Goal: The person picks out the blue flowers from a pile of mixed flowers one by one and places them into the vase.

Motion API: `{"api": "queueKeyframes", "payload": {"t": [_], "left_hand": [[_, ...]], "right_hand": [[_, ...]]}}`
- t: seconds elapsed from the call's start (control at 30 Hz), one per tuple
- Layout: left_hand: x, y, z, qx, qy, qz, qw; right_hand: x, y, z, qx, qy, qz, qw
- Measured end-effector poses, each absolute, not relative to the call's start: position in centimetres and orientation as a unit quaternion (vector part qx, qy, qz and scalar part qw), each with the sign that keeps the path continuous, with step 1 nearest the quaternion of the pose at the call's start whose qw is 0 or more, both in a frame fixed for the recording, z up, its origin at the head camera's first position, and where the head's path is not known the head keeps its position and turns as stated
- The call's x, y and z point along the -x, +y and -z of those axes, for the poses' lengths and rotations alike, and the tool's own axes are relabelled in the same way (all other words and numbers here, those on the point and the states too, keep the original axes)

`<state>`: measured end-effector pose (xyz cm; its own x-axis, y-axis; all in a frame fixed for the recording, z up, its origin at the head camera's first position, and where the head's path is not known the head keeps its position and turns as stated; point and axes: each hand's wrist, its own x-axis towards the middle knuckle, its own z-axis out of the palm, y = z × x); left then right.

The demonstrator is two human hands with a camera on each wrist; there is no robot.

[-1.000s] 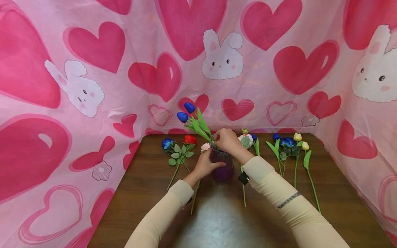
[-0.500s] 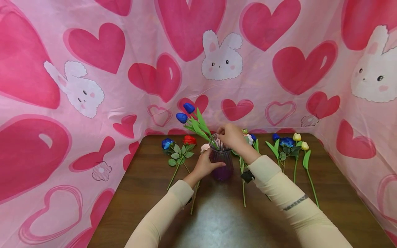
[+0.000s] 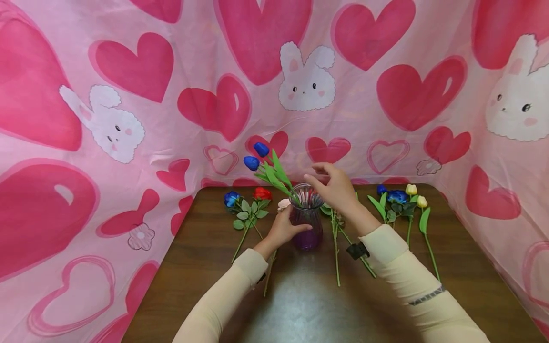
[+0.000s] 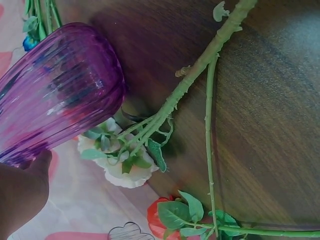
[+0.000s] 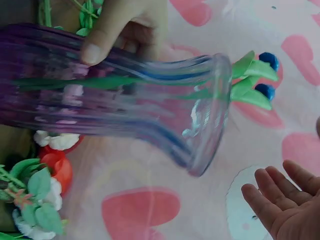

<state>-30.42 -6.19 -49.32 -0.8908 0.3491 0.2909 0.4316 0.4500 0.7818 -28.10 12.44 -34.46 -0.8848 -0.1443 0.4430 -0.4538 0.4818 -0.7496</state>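
Note:
A ribbed purple glass vase (image 3: 306,224) stands upright on the table, and my left hand (image 3: 284,229) grips its left side. In the right wrist view that thumb lies along the glass. Two blue tulips (image 3: 256,156) lean leftward out of the vase mouth, their green stems visible through the glass (image 5: 100,82). My right hand (image 3: 336,188) is just right of and above the rim, its fingers apart and holding nothing. The right wrist view also has this hand (image 5: 287,202) beyond the rim, clear of the tulips.
On the table's left lie a blue rose (image 3: 231,198), a red rose (image 3: 262,193) and a pale pink flower (image 3: 283,204). Several stems lie right of the vase. Farther right are yellow tulips (image 3: 422,202) and a blue flower (image 3: 397,196). A printed pink cloth (image 3: 240,43) encloses the table.
My right hand has let go of the tulip stems in the vase mouth, opened its fingers and drawn back to the right. My left hand keeps its hold on the vase.

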Motion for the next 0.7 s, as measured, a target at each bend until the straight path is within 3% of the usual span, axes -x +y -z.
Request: {"api": "queueKeyframes", "payload": {"t": [0.7], "left_hand": [[30.2,-6.1,49.4,0.224,-0.856,0.464,0.046]], "right_hand": [[27.6,14.9,41.9,-0.125,-0.861,-0.49,0.049]]}}
